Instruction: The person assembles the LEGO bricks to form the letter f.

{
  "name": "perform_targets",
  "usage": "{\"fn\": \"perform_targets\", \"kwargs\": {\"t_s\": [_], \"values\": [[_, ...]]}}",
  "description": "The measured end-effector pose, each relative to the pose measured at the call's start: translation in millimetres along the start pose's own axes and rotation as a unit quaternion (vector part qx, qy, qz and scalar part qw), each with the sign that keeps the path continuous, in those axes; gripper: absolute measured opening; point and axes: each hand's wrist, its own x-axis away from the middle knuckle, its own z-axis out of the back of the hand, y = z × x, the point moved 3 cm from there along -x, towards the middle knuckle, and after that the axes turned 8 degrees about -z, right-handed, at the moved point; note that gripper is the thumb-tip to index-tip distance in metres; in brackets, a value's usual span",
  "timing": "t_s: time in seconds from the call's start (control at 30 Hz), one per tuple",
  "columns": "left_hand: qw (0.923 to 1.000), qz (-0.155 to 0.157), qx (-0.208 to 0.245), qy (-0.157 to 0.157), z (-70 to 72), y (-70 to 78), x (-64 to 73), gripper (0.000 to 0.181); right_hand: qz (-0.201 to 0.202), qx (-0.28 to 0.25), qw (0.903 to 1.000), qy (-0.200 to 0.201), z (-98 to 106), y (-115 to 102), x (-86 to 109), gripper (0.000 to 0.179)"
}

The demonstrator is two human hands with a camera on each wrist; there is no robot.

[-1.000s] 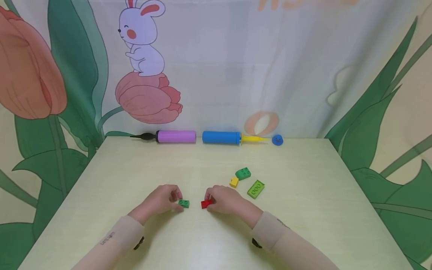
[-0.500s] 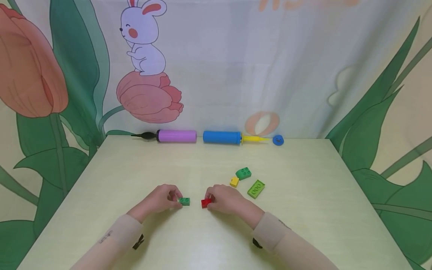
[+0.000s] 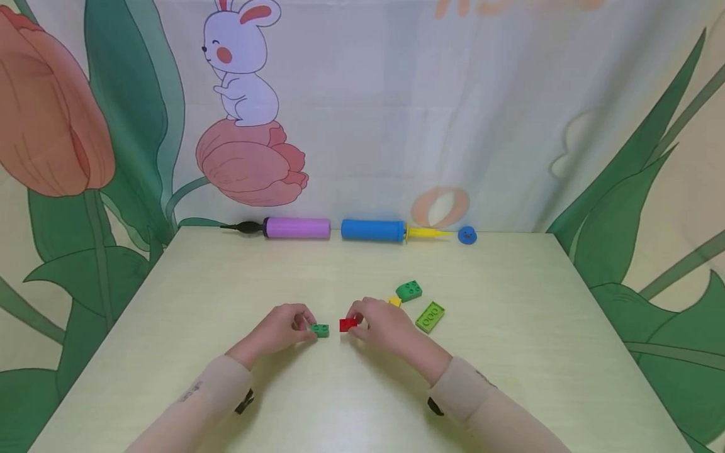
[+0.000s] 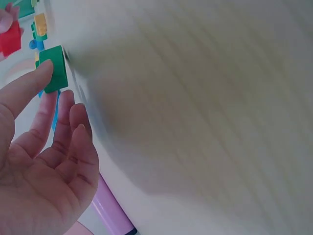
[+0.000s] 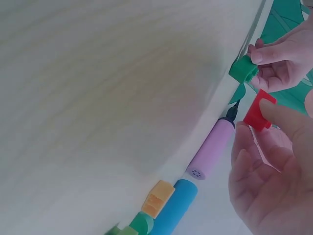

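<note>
My left hand (image 3: 285, 327) pinches a green toy brick (image 3: 321, 330) between thumb and fingertips, its studs facing up in the head view. In the left wrist view the thumb presses one flat side of that green brick (image 4: 57, 68). Across a small gap, my right hand (image 3: 385, 324) pinches a red toy brick (image 3: 347, 325) by its right end. The right wrist view shows the thumb lying over the red brick (image 5: 258, 111), with part of it hidden. The two bricks face each other and stand apart.
Right of my right hand lie a yellow brick (image 3: 394, 302), partly hidden by it, a green rounded brick (image 3: 409, 290) and a lime green brick (image 3: 430, 317). Along the table's back edge are a purple pump (image 3: 297, 228), a blue pump (image 3: 372, 230) and a small blue piece (image 3: 467, 235).
Both hands have moved away from me with their bricks. The left hand has also shifted right, narrowing the gap between the green and red bricks. The right hand now partly covers the yellow brick.
</note>
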Motion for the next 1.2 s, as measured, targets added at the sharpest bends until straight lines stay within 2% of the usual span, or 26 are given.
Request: {"fn": "perform_targets", "kwargs": {"t_s": [0.23, 0.47, 0.57, 0.87, 1.2], "values": [[0.9999, -0.006, 0.002, -0.009, -5.3, -1.1, -3.9, 0.02, 0.015, -0.022, 0.9994, 0.022, 0, -3, -5.9, 0.022], [0.9995, 0.025, -0.003, -0.016, -5.8, -4.7, -5.6, 0.022, 0.026, -0.033, 0.9981, 0.046, -1, -13, -11.7, 0.022], [0.9996, 0.021, -0.006, -0.02, -5.0, -5.5, -6.0, 0.023, 0.025, -0.035, 0.9983, 0.039, -3, -16, -14.8, 0.023], [0.9995, -0.025, -0.006, -0.021, -2.2, -2.9, -5.4, 0.02, 0.017, -0.035, 0.9992, 0.002, -15, -21, -21.6, 0.021], [0.9998, -0.008, -0.01, -0.015, -2.3, -6.2, -4.5, 0.022, 0.023, -0.025, 0.9994, 0.005, -16, -29, -24.1, 0.022]]}}
